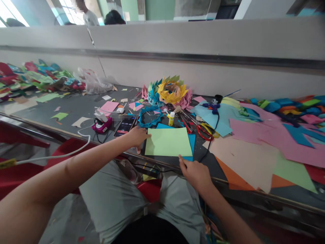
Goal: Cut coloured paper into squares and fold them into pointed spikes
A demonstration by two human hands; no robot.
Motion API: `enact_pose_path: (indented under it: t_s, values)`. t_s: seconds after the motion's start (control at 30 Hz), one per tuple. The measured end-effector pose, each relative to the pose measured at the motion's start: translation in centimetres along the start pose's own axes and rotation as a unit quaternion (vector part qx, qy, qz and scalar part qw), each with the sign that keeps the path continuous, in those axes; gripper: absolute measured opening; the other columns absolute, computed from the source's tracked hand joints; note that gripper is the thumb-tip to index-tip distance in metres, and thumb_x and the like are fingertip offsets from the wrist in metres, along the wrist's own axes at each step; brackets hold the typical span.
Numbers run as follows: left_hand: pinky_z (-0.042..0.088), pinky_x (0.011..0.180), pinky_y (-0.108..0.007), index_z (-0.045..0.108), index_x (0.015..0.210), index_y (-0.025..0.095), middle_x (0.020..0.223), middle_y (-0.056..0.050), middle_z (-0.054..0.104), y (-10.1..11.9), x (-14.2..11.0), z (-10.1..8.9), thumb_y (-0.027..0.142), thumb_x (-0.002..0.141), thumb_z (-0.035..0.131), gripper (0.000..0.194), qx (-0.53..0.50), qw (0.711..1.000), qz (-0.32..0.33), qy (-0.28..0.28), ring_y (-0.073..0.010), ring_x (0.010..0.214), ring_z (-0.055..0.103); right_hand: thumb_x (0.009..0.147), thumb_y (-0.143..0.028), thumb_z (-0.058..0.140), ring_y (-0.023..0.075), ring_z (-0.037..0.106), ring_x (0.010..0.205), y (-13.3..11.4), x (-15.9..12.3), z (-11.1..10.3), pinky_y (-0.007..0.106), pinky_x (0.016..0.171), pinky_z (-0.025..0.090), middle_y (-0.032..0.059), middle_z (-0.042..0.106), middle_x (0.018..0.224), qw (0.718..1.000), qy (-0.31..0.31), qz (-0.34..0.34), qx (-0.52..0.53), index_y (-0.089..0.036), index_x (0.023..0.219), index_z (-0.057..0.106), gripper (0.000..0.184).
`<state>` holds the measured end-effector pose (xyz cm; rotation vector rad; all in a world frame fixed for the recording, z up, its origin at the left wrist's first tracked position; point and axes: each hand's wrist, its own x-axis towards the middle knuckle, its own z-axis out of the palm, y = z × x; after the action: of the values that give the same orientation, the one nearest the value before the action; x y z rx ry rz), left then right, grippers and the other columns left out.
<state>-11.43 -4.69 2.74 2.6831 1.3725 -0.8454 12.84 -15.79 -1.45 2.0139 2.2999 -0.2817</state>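
A light green sheet of paper [169,142] lies in front of me at the table's near edge, over blue paper [192,144] that shows at its right side and corners. My left hand [139,136] rests at the sheet's left edge, fingers apart, one fingertip touching the paper. At the sheet's lower right edge, my right hand [196,173] reaches in with a finger stretched out to the border. Just behind the sheet stand a glue stick [171,119] and a blue zigzag folded-paper ring [150,117].
Yellow folded-paper rings [172,91] sit at the back. Scissors [205,132] lie right of the glue stick. A phone [125,126] and purple power adapter [102,125] with cables are at left. Paper sheets [243,159] cover the right side; a low wall [162,37] runs behind.
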Motion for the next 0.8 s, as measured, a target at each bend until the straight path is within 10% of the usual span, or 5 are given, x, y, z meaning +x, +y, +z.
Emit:
enact_pose_path:
  t_s: [0.3, 0.53, 0.8]
  values:
    - [0.033, 0.094, -0.039, 0.052, 0.121, 0.019, 0.123, -0.019, 0.054, 1.0, -0.2, -1.1, 0.022, 0.040, 0.085, 0.088, -0.010, 1.000, -0.016, 0.011, -0.0332, 0.119, 0.043, 0.090, -0.041, 0.026, 0.0271, 0.066, 0.071, 2.8, -0.7, -0.5, 0.029, 0.054, 0.037, 0.0117, 0.070, 0.073, 0.993, 0.008, 0.111, 0.027, -0.027, 0.088, 0.071, 0.047]
    - [0.044, 0.077, -0.041, 0.066, 0.090, 0.008, 0.095, -0.021, 0.066, 2.9, 1.1, -3.7, 0.021, 0.073, 0.063, 0.022, -0.034, 0.996, -0.059, 0.061, -0.0335, 0.093, 0.060, 0.090, -0.038, 0.030, 0.0228, 0.065, 0.071, 2.8, -0.3, -0.1, 0.025, 0.051, 0.029, 0.0080, 0.071, 0.076, 0.988, 0.026, 0.129, 0.080, -0.027, 0.083, 0.071, 0.043]
    - [0.042, 0.087, -0.039, 0.044, 0.126, 0.013, 0.127, -0.018, 0.049, 4.6, 7.8, -3.7, 0.056, 0.067, 0.062, 0.075, -0.139, 0.984, -0.029, 0.104, -0.0324, 0.114, 0.048, 0.090, -0.040, 0.032, 0.0226, 0.064, 0.068, 3.0, 0.0, 0.6, 0.026, 0.051, 0.029, 0.0090, 0.072, 0.075, 0.982, 0.039, 0.146, 0.110, -0.028, 0.089, 0.071, 0.041]
